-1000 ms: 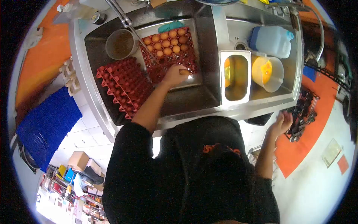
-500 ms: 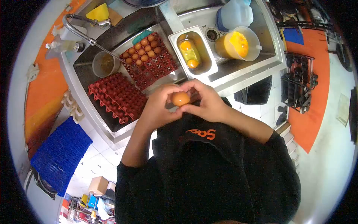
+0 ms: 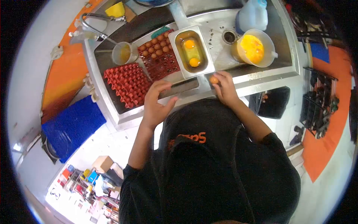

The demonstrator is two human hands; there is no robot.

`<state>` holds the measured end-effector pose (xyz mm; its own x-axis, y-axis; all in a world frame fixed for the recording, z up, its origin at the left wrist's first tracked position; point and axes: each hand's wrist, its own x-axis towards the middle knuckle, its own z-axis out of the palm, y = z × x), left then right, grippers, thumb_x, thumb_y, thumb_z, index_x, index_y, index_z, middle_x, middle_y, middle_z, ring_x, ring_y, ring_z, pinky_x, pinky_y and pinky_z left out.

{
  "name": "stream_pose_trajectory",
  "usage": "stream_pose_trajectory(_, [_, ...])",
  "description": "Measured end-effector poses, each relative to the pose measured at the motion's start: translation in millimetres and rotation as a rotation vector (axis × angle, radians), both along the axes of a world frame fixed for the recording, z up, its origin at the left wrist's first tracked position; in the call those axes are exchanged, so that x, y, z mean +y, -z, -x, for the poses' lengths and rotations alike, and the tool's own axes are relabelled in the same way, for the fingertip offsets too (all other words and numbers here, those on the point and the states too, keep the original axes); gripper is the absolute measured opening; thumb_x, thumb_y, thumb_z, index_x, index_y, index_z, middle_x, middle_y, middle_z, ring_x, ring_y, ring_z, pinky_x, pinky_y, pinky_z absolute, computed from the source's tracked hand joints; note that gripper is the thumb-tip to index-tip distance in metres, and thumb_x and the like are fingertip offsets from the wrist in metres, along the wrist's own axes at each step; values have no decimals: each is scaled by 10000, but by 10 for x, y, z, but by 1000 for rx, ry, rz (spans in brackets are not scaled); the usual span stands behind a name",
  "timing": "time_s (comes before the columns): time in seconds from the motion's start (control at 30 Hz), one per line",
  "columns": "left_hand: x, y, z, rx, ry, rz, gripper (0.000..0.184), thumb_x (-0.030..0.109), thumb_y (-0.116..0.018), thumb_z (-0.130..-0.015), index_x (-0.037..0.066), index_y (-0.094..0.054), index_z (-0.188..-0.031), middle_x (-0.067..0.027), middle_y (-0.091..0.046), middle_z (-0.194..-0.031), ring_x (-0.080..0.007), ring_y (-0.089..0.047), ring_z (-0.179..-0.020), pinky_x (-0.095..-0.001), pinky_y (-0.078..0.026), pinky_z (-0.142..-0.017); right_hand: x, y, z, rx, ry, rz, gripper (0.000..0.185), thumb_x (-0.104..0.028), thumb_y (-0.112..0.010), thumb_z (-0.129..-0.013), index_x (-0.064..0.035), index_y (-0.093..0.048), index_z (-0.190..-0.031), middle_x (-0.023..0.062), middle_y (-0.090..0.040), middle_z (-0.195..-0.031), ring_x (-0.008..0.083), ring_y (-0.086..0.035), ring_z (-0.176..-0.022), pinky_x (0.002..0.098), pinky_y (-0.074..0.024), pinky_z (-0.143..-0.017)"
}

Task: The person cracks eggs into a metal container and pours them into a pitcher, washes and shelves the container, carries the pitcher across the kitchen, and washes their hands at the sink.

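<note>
Between the fingers of my right hand (image 3: 225,86) is a brown egg (image 3: 213,80), just off the lower right corner of a metal pan (image 3: 207,61). Inside the pan lie two raw yolks (image 3: 194,62) in clear egg white. My left hand (image 3: 158,102) holds nothing, thumb and fingers spread, near the sink's front edge. Beyond it, a red egg tray (image 3: 164,66) carries several whole brown eggs (image 3: 158,52) in its far rows. A stack of red trays (image 3: 128,84) stands to the left of my left hand.
A plastic jug (image 3: 270,54) of yolks stands in the right basin, beside a drain (image 3: 229,36) and a large bottle (image 3: 251,18) of bluish liquid. A faucet (image 3: 91,15) reaches over a small tub (image 3: 122,54) at left. A black bin bag (image 3: 275,102) hangs below the counter's right edge.
My hands have moved apart. The egg, held between both before, is now in my right hand at the pan's right corner. My left hand has let go and opened. The camera view has shifted.
</note>
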<state>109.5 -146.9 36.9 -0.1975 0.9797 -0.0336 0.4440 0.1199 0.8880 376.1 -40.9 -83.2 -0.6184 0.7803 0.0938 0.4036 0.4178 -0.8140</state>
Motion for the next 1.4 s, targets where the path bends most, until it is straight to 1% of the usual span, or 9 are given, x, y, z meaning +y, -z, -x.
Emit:
stream_pose_trajectory(0.17, [42, 6, -265, 207, 61, -90, 342, 86, -754, -733, 34, -604, -1035, -148, -618, -1095, -273, -602, -978, -356, -475, -858, 101, 324, 43, -13, -184, -77, 465, -50, -656, -809, -53, -524, -1255, 190, -508, -1203, 352, -516, -1109, 410, -431, -968])
stream_pose_trajectory(0.37, [249, -117, -641, 478, 181, -173, 446, 124, -746, -727, 99, -611, -1151, -131, -610, -1120, -329, -584, -1025, -419, -472, -868, 176, -558, -116, 251, -206, 217, 454, -27, -627, -840, -20, -501, -1276, 185, -520, -1212, 304, -553, -1091, 348, -450, -936])
stream_pose_trajectory(0.47, [523, -269, -715, 551, 196, -231, 493, 159, -736, -733, 116, -591, -1201, -125, -594, -1141, -317, -572, -1046, -424, -465, -874, 318, -753, 145, 588, -247, 633, 463, -41, -618, -867, 8, -467, -1302, 154, -528, -1224, 225, -548, -1108, 321, -435, -949])
stream_pose_trajectory(0.57, [759, -176, -590, 603, 171, -218, 521, 184, -732, -733, 109, -572, -1223, -127, -586, -1126, -310, -567, -1036, -421, -462, -871, 679, -1122, 375, 325, -291, 700, 466, -30, -582, -883, 21, -434, -1322, 121, -543, -1211, 168, -534, -1114, 301, -429, -959])
stream_pose_trajectory(0.7, [933, -211, -397, 555, 101, -303, 557, 185, -735, -720, 90, -553, -1237, -143, -604, -1054, -328, -587, -974, -405, -484, -841, 850, -1056, 700, 473, -407, 644, 485, 14, -529, -845, 21, -431, -1320, 126, -573, -1139, 176, -545, -1063, 289, -436, -934])
stream_pose_trajectory(0.8, [975, -189, -278, 506, 66, -200, 543, 192, -725, -724, 83, -554, -1228, -145, -615, -1015, -325, -597, -952, -402, -487, -833, 1023, -969, 848, 302, -422, 549, 498, -12, -537, -823, 11, -440, -1310, 131, -576, -1136, 181, -555, -1024, 300, -449, -906])
stream_pose_trajectory(1.0, [1070, 9, -175, 473, 40, -317, 528, 244, -715, -717, 83, -565, -1197, -131, -625, -1015, -321, -602, -964, -420, -485, -826, 1074, -1052, 958, 189, -447, 425, 453, -81, -534, -817, -3, -466, -1258, 151, -597, -1086, 228, -586, -977, 328, -464, -869])
stream_pose_trajectory(1.23, [1139, 116, -305, 541, -43, -469, 318, 235, -672, -646, 92, -575, -912, -129, -569, -864, -351, -566, -818, -450, -461, -719, 988, -1161, 1005, 49, -371, 222, 433, -47, -502, -791, 5, -473, -1220, 214, -584, -1114, 344, -582, -1040, 376, -446, -925])
stream_pose_trajectory(1.4, [1107, 285, -301, 586, -86, -578, 329, 163, -653, -617, 85, -570, -925, -111, -565, -904, -323, -570, -823, -426, -465, -723, 938, -1107, 1006, -16, -379, -19, 467, -6, -492, -783, -1, -444, -1248, 235, -526, -1174, 401, -499, -1136, 412, -382, -1005])
